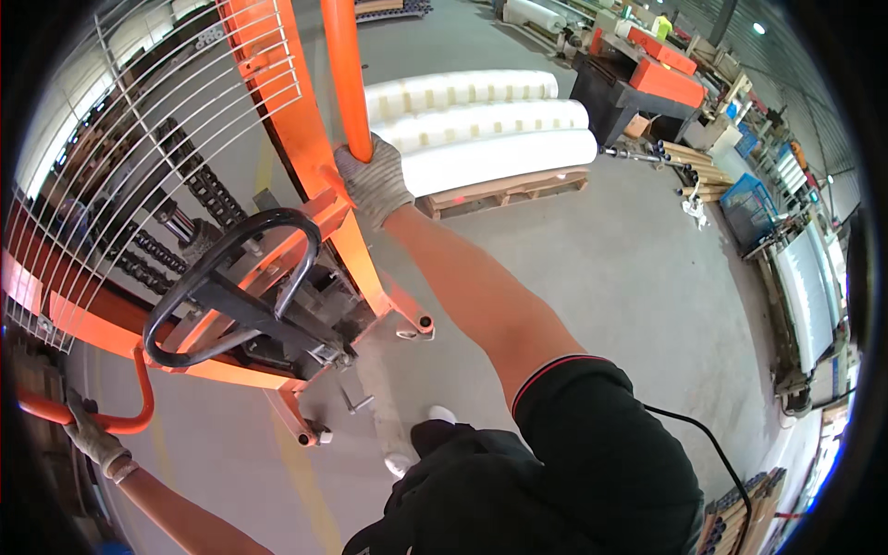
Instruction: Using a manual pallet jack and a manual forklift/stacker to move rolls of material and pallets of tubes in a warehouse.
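Note:
In front of me on the left stands an orange manual stacker (348, 250) with a wire mesh guard (176, 111), lifting chains (199, 176) and a black looped steering handle (231, 287). My right hand (374, 180), in a grey knitted glove, is wrapped round the upright orange grab bar (346, 74) on the stacker's right side. Far to the left, my left hand (92, 430), also gloved, grips the lower orange grab bar (129, 421). The black steering handle sits between both hands, touched by neither.
Large white rolls (499, 153) lie on a wooden pallet (504, 191) beyond the stacker. Orange-and-black machinery (638, 83) stands at the far right, near cardboard tubes (698, 166) and a blue crate (751, 211). A yellow line (305, 481) marks the grey floor. A distant person (663, 26) wears bright yellow.

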The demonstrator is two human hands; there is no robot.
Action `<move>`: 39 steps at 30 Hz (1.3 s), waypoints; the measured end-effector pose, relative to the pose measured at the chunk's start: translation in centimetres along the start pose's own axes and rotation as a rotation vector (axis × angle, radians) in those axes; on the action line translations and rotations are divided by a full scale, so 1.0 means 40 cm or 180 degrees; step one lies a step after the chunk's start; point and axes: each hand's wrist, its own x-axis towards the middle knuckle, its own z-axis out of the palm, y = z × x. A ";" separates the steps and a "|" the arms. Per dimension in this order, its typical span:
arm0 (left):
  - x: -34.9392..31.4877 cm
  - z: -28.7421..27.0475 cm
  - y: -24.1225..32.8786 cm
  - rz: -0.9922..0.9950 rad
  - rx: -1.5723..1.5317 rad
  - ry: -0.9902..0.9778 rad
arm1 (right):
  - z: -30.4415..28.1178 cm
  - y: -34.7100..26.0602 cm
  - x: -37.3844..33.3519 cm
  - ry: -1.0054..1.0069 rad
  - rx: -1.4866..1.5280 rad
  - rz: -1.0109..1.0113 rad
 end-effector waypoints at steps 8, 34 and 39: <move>0.012 -0.029 -0.071 0.0247 0.0141 0.0362 | 0.029 0.049 0.055 -0.0140 0.0042 0.0186; -0.171 0.176 0.060 -0.0173 -0.0061 0.0776 | 0.184 0.132 0.222 0.0059 0.0095 0.1113; -0.174 0.180 0.058 0.0047 0.0149 0.1061 | 0.180 0.155 0.235 -0.0427 0.0265 0.0978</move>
